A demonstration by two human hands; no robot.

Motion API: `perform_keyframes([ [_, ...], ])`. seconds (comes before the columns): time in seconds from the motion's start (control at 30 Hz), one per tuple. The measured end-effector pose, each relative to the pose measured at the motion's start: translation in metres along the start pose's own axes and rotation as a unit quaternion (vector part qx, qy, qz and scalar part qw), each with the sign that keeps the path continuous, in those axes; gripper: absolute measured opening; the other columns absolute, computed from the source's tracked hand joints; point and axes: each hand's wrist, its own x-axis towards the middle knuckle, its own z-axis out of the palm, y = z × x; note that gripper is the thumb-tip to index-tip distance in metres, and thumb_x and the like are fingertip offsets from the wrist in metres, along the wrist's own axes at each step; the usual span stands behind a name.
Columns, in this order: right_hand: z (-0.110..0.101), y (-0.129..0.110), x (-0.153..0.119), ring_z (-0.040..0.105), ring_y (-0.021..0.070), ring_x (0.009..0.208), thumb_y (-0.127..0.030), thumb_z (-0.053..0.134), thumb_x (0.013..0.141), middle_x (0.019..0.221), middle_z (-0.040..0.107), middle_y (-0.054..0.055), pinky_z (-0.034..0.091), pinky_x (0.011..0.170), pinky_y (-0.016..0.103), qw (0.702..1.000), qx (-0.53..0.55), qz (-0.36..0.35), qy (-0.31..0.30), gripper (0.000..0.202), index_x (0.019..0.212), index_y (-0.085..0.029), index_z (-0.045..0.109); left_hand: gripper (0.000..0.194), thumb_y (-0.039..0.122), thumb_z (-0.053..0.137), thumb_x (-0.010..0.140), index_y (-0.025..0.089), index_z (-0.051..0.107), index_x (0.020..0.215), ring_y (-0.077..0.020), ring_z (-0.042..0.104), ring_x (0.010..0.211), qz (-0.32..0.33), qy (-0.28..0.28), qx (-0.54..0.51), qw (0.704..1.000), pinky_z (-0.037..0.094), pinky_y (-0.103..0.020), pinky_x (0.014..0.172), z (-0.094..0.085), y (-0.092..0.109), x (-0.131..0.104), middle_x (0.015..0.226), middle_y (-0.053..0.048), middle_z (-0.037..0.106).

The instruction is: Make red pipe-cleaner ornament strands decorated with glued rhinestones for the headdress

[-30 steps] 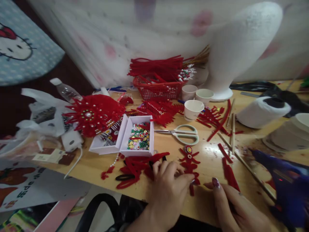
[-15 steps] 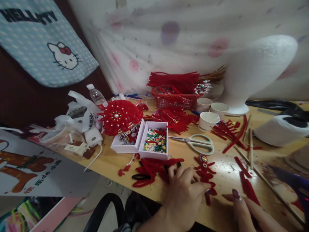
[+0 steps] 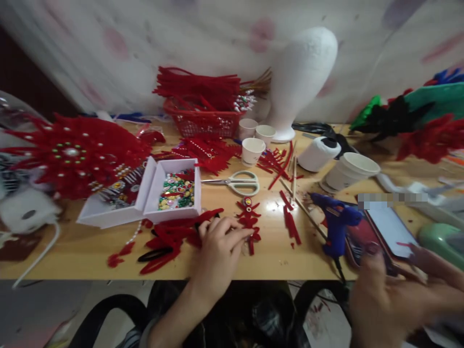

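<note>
My left hand rests on the table with its fingers curled. Its index finger and thumb close on the lower part of a red chenille ornament, which lies flat and has a gold-rimmed bead at its top. Beside the curled fingers lie red chenille pieces with a black band among them. My right hand, slightly blurred, hovers at the lower right with thumb and fingers apart. Just beyond it are a blue glue gun and a phone with a lit screen.
White boxes of beads stand left of the scissors. Behind are a red basket, paper cups and a white foam head. A large red flower headpiece sits left; a thread spool stands right.
The view has swung right, bringing the phone and whole glue gun into sight. My right hand has moved away from the ornament toward the glue gun and phone; my left stays at the ornament.
</note>
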Motion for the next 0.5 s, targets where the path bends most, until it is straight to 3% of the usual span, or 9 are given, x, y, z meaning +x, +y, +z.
perform_keyframes([
  [0.07, 0.0, -0.006, 0.006, 0.043, 0.0479, 0.124, -0.056, 0.063, 0.088, 0.131, 0.044, 0.033, 0.039, 0.1, 0.062, 0.998, -0.051, -0.032, -0.003, 0.074, 0.138, -0.005, 0.043, 0.025, 0.005, 0.062, 0.089, 0.025, 0.072, 0.1, -0.0193, 0.059, 0.093, -0.004, 0.007, -0.001, 1.0, 0.033, -0.041, 0.087, -0.002, 0.001, 0.0, 0.092, 0.0, 0.068],
  [0.17, 0.006, -0.013, 0.015, 0.035, 0.0505, 0.13, -0.073, 0.05, 0.087, 0.13, 0.047, 0.032, 0.021, 0.107, 0.071, 0.992, -0.09, -0.012, -0.083, 0.085, 0.132, 0.0, 0.051, 0.021, 0.007, 0.062, 0.09, 0.024, 0.07, 0.099, -0.0192, 0.059, 0.091, 0.004, 0.023, 0.024, 0.999, 0.035, -0.039, 0.086, -0.003, 0.002, 0.0, 0.09, 0.001, 0.068],
  [0.27, 0.014, -0.015, 0.021, 0.037, 0.047, 0.128, -0.077, 0.05, 0.084, 0.125, 0.051, 0.026, 0.027, 0.105, 0.069, 0.989, -0.095, 0.03, -0.114, 0.081, 0.123, -0.006, 0.06, 0.017, 0.011, 0.065, 0.089, 0.025, 0.069, 0.099, -0.0196, 0.058, 0.089, 0.014, 0.028, 0.05, 0.998, 0.033, -0.04, 0.085, 0.0, 0.003, 0.0, 0.089, 0.002, 0.068],
  [0.4, 0.021, -0.016, 0.025, 0.048, 0.0411, 0.116, -0.068, 0.056, 0.087, 0.113, 0.058, 0.02, 0.037, 0.1, 0.06, 0.988, -0.097, 0.016, -0.12, 0.062, 0.108, -0.011, 0.069, 0.018, 0.013, 0.069, 0.087, 0.026, 0.069, 0.099, -0.0209, 0.057, 0.09, 0.009, 0.02, 0.061, 0.998, 0.03, -0.041, 0.085, 0.004, 0.005, 0.002, 0.091, 0.001, 0.067],
  [0.5, 0.025, -0.016, 0.029, 0.053, 0.0368, 0.106, -0.059, 0.059, 0.09, 0.102, 0.061, 0.017, 0.036, 0.098, 0.056, 0.986, -0.096, -0.001, -0.133, 0.05, 0.105, -0.013, 0.071, 0.015, 0.014, 0.069, 0.087, 0.028, 0.069, 0.094, -0.0214, 0.057, 0.09, 0.003, 0.012, 0.058, 0.998, 0.029, -0.041, 0.085, 0.006, 0.004, 0.004, 0.09, 0.002, 0.067],
])
